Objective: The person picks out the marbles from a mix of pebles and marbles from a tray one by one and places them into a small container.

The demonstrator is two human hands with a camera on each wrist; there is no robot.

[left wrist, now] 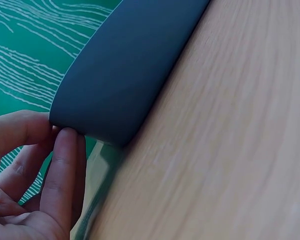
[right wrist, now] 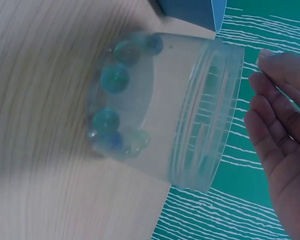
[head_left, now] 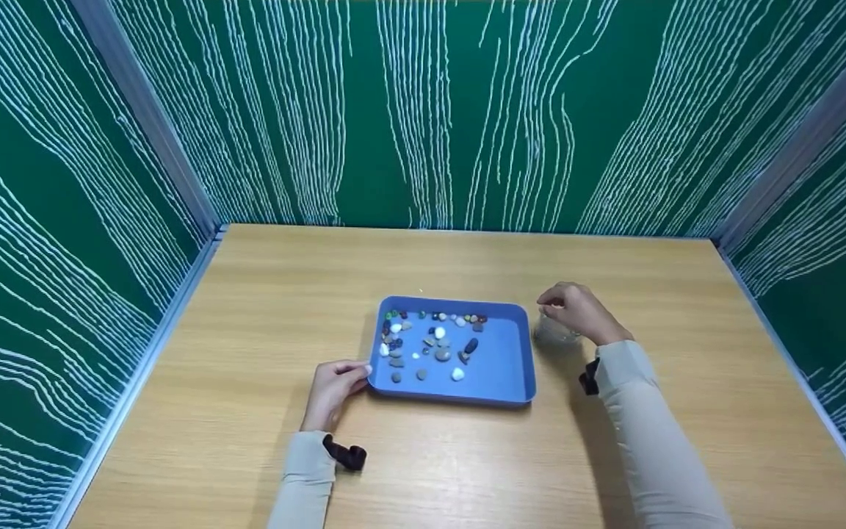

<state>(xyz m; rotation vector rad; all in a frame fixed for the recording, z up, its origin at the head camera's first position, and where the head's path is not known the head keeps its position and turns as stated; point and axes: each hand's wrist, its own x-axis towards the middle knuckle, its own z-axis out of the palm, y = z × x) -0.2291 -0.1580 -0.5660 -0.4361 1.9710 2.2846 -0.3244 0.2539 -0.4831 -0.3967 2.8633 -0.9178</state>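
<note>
A blue rectangular tray [head_left: 500, 364] lies on the wooden table, with small stones [head_left: 442, 354] and pebbles spread over its left and middle parts. At its front left, my left hand [head_left: 331, 386] pinches the rim; in the left wrist view the fingertips [left wrist: 66, 145] meet the tray's corner. Right of the tray stands a clear jar [right wrist: 164, 100], its mouth uncovered, with several glass marbles [right wrist: 115, 78] at its bottom. My right hand [head_left: 577, 312] is over the jar's mouth, fingers bent and thumb near them, with nothing visible between them.
The table [head_left: 283, 294] has green panels [head_left: 364, 110] with white wavy lines on its back and sides. Metal posts [head_left: 151, 117] stand at the back corners. Small glass beads [head_left: 467, 318] line the tray's far side.
</note>
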